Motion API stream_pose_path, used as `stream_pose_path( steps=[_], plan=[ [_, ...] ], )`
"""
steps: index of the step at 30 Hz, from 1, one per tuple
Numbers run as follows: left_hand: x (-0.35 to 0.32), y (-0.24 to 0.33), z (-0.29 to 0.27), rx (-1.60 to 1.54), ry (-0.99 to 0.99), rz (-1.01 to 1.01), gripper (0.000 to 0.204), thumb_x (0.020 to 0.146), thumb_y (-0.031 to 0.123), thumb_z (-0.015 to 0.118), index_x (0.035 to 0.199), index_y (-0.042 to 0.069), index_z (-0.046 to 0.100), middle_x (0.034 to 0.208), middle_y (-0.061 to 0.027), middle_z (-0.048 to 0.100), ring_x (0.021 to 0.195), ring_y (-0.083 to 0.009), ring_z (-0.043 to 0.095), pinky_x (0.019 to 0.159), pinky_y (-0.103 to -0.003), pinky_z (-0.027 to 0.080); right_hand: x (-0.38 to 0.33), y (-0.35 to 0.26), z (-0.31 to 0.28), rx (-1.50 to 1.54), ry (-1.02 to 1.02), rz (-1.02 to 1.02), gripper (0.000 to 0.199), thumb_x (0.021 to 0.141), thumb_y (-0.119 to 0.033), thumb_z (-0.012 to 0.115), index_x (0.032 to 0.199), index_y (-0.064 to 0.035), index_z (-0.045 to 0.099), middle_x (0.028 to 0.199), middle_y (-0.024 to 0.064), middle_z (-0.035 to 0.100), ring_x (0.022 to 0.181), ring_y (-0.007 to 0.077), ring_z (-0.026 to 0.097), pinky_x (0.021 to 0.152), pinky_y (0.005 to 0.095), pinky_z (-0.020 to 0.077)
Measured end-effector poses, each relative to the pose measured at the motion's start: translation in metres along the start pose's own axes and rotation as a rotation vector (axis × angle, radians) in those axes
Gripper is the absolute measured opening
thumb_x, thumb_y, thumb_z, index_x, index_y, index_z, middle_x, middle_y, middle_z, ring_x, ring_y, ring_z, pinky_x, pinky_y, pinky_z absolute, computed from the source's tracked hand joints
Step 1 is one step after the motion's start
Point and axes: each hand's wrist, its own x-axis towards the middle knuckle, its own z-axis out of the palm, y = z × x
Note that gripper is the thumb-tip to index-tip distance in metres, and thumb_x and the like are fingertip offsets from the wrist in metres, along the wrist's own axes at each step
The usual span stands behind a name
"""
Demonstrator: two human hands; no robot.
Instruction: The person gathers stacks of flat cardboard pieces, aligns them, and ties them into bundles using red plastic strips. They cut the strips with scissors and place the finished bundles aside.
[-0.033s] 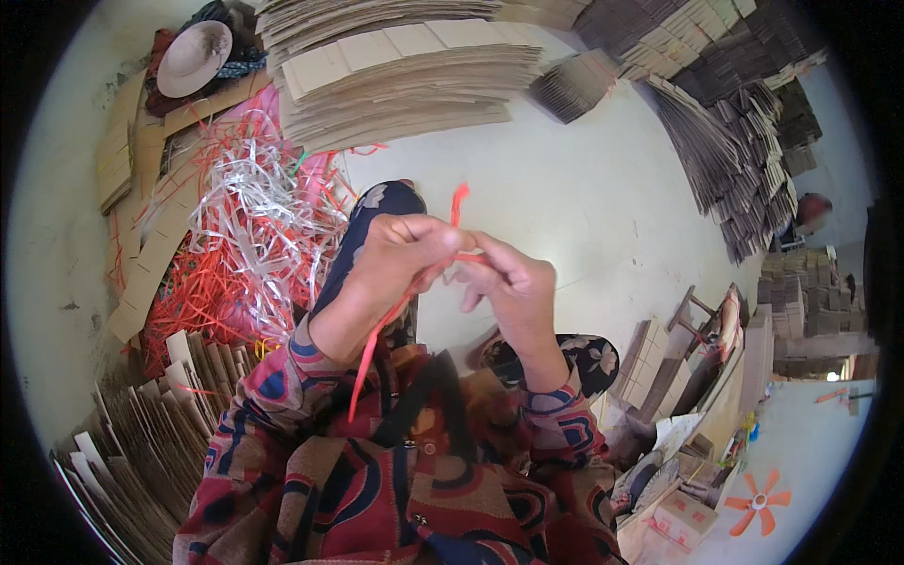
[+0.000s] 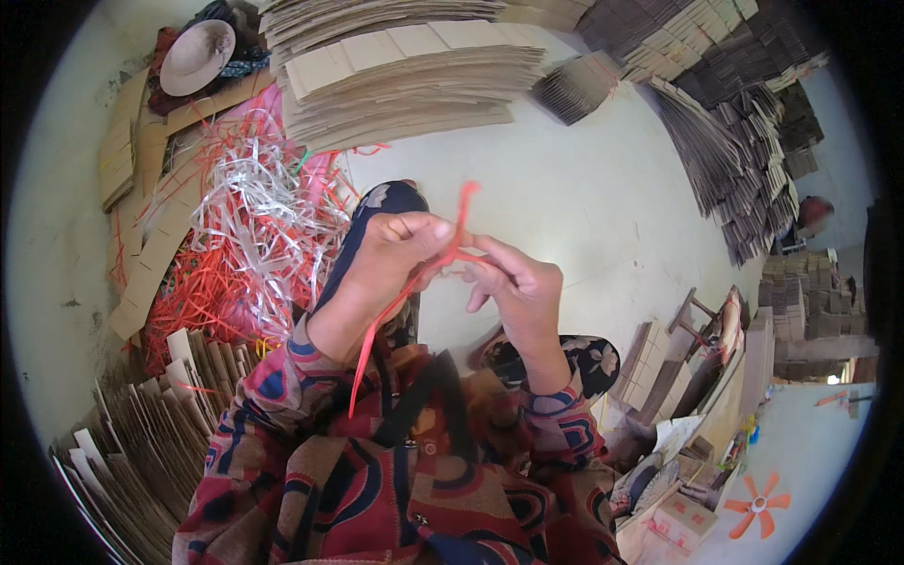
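Note:
A thin red plastic strap (image 2: 369, 345) runs between my two hands above my lap. My left hand (image 2: 381, 259) is closed on it, thumb against the index finger. The strap's short end stands up past my fingers, slightly blurred, and its longer tail hangs down over my wrist side toward my patterned jacket. My right hand (image 2: 521, 287) pinches another part of the strap between thumb and fingertips, just right of my left hand. The strap looks crossed or looped where the hands meet; fingers partly hide that spot.
A tangled heap of red and silvery straps (image 2: 254, 226) lies on the left. Stacks of flat cardboard (image 2: 405, 85) stand ahead, with more cardboard (image 2: 734, 160) at the right. Upright cardboard sheets (image 2: 141, 461) lean at lower left. An orange fan (image 2: 759, 505) shows at lower right.
My right hand has shifted slightly to the right. The strap's upper end now leans a little more to the right, and my left thumb has moved slightly.

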Motion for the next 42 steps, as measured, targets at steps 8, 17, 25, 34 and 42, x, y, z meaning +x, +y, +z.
stream_pose_path(
  steps=[8,17,25,34,42],
  plan=[
    [-0.014,0.004,-0.014,0.025,-0.281,0.111,0.035,0.071,-0.004,0.069,0.104,-0.005,0.060,0.085,-0.0022,0.058,0.071,-0.0064,0.055,0.060,-0.017,0.043,-0.013,-0.019,-0.001,0.012,0.073,-0.139,0.011,0.085,-0.003,0.059,0.090,0.0058,0.063,0.068,0.0097,0.062,0.049,0.0113,0.056,0.044,0.0206,0.0428],
    [-0.028,0.014,0.003,-0.042,-0.162,0.166,0.055,0.058,-0.004,0.077,0.109,-0.004,0.057,0.087,-0.0040,0.057,0.077,-0.0104,0.055,0.070,-0.021,0.046,-0.019,-0.026,0.003,0.272,0.037,0.002,0.011,0.083,0.005,0.055,0.092,0.0050,0.062,0.074,0.0101,0.064,0.047,0.0081,0.053,0.042,0.0184,0.0412],
    [-0.031,0.013,0.007,-0.067,-0.069,0.210,0.040,0.067,-0.004,0.072,0.105,-0.005,0.058,0.092,-0.0072,0.061,0.074,-0.0113,0.057,0.067,-0.024,0.049,-0.017,-0.020,0.009,0.203,0.041,-0.149,0.011,0.082,0.004,0.057,0.091,0.0068,0.063,0.077,0.0097,0.062,0.053,0.0090,0.054,0.047,0.0202,0.0424],
    [-0.030,0.010,-0.008,0.138,-0.104,0.266,0.021,0.070,0.001,0.073,0.088,-0.003,0.063,0.082,-0.0070,0.062,0.074,-0.0119,0.059,0.070,-0.023,0.049,-0.018,-0.023,0.010,0.312,0.018,-0.025,0.010,0.080,0.000,0.063,0.089,0.0033,0.066,0.063,0.0028,0.058,0.051,0.0049,0.048,0.045,0.0178,0.0364],
    [-0.031,0.007,-0.012,0.710,0.387,1.016,0.060,0.062,0.005,0.078,0.114,-0.001,0.049,0.111,-0.0096,0.049,0.104,-0.0140,0.046,0.086,-0.028,0.040,-0.016,-0.028,0.018,0.047,0.181,-0.128,0.006,0.080,-0.002,0.064,0.082,0.0042,0.064,0.058,0.0013,0.056,0.047,0.0036,0.047,0.041,0.0167,0.0330]
  ],
)
